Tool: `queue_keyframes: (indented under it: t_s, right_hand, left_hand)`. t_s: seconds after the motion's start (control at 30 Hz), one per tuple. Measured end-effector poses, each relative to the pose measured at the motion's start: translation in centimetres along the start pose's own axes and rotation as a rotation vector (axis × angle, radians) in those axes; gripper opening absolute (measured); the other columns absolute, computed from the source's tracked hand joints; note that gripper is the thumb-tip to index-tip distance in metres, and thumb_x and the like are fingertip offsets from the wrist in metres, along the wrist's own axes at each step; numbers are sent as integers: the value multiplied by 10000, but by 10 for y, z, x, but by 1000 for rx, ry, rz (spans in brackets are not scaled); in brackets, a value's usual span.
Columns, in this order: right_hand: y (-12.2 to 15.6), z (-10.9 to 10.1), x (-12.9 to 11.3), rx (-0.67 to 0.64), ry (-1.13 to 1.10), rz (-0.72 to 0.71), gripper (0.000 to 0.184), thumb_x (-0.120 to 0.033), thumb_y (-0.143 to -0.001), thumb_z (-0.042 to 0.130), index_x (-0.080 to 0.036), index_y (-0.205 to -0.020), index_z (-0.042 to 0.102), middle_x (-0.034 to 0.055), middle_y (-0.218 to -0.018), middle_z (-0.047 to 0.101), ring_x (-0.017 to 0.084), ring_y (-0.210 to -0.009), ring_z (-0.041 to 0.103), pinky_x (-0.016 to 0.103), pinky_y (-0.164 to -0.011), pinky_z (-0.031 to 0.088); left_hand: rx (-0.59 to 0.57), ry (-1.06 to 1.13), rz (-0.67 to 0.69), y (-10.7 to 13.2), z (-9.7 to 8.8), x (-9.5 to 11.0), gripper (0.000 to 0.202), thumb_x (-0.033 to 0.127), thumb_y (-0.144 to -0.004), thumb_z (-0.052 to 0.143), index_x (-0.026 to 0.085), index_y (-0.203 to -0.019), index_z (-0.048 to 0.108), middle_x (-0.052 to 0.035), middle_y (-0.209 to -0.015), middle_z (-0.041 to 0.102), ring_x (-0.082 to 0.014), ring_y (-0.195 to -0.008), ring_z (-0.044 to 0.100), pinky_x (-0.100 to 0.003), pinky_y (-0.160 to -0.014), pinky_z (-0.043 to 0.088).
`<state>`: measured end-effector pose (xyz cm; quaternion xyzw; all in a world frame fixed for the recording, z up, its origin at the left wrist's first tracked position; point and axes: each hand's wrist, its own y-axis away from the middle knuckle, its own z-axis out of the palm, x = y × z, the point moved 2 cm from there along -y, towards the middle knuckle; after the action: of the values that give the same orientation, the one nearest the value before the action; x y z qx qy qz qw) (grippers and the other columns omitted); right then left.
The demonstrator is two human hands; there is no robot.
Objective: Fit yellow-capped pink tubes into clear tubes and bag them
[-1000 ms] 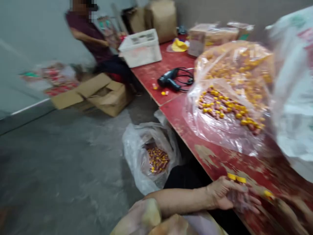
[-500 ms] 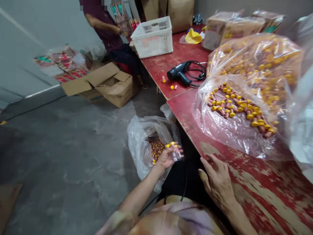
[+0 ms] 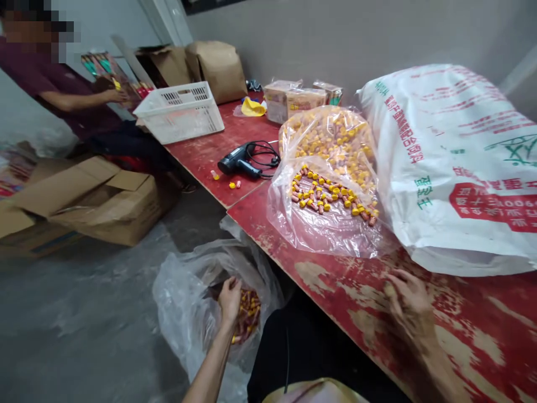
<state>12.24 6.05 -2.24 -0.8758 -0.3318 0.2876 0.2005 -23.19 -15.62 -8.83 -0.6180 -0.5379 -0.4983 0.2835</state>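
Note:
My left hand (image 3: 230, 301) is inside the mouth of a clear plastic bag (image 3: 178, 291) on the floor. Its fingers are curled, and whatever they may hold is hidden. Below it in the bag lie many small yellow-capped bottles (image 3: 248, 316) with reddish contents. My right hand (image 3: 411, 302) rests on the worn red table (image 3: 335, 285), fingers loosely extended, with nothing visible in it. Beyond it, a big clear bag (image 3: 289, 224) lies open on the table, with more yellow-capped bottles (image 3: 321, 193) spread in its mouth and filling its back.
A black heat gun (image 3: 239, 161) with a coiled cord lies near a few loose bottles (image 3: 232, 184). A white printed sack (image 3: 453, 168) stands at right. A white crate (image 3: 184, 120) sits at the table's far end. Left are cardboard boxes (image 3: 113, 207) and a seated person (image 3: 62, 89).
My left hand, which held several clear yellow-capped bottles, has moved into the floor bag; those bottles no longer show. My right hand has come farther onto the table. The view has turned right.

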Motion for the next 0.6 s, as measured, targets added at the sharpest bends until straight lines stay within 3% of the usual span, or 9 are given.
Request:
queue_keyframes:
  t_s: [0.07, 0.13, 0.2, 0.3, 0.37, 0.43, 0.5, 0.6]
  right_hand:
    - [-1, -17, 33, 76, 118, 122, 286, -322, -882, 430, -172, -1005, 640, 140, -1042, 601, 288, -1010, 553, 481, -896, 459]
    - [-4, -33, 66, 157, 219, 236, 321, -322, -880, 396, -158, -996, 647, 153, -1013, 617, 303, -1016, 549, 479, -906, 447]
    - [-7, -44, 96, 206, 309, 279, 347, -306, -874, 365, -145, -987, 651, 168, -990, 628, 310, -1016, 550, 465, -912, 441]
    - [-13, -45, 133, 175, 433, 243, 361, -278, -860, 345, -125, -1002, 639, 183, -1025, 626, 311, -1015, 557, 460, -915, 434]
    - [-21, -39, 152, 117, 483, 213, 350, -273, -846, 355, -120, -1003, 628, 181, -1040, 621, 306, -988, 568, 460, -885, 447]
    - [-33, -30, 170, 33, 503, 185, 319, -284, -835, 372, -137, -957, 628, 167, -983, 631, 300, -930, 581, 456, -831, 466]
    - [-51, -22, 186, -40, 501, 169, 278, -284, -815, 391, -161, -860, 637, 155, -877, 641, 309, -878, 588, 461, -792, 468]
    - [-83, -17, 205, -34, 405, 183, 215, -230, -770, 443, -186, -746, 652, 168, -842, 645, 338, -910, 588, 477, -825, 440]
  left_hand:
    - [31, -7, 170, -3, 15, 32, 216, 288, -789, 579, 176, -971, 609, -48, -919, 636, -206, -895, 602, -328, -821, 473]
    - [18, -42, 456, -1, 42, 74, 204, 284, -789, 568, 186, -960, 617, -42, -912, 633, -184, -856, 600, -305, -814, 467]
    - [-73, -135, 711, 2, 81, 117, 158, 268, -817, 536, 189, -921, 625, -44, -898, 625, -172, -833, 595, -291, -792, 465]
    - [-233, -405, 857, -7, 148, 163, 175, 167, -840, 461, 175, -934, 607, -85, -972, 612, -195, -913, 576, -310, -842, 440]
    - [-273, -491, 875, -20, 186, 179, 194, 104, -809, 456, 158, -924, 602, -121, -1016, 601, -232, -986, 549, -344, -887, 411]
    - [-281, -508, 881, -34, 212, 186, 190, 68, -776, 464, 146, -877, 604, -142, -979, 604, -264, -1000, 533, -376, -893, 394]
    - [-279, -520, 885, -42, 223, 186, 189, 49, -759, 460, 140, -840, 604, -146, -917, 607, -275, -968, 535, -393, -880, 387]
    - [-270, -514, 897, -37, 220, 177, 203, 52, -752, 462, 147, -859, 607, -127, -888, 607, -265, -922, 544, -385, -860, 390]
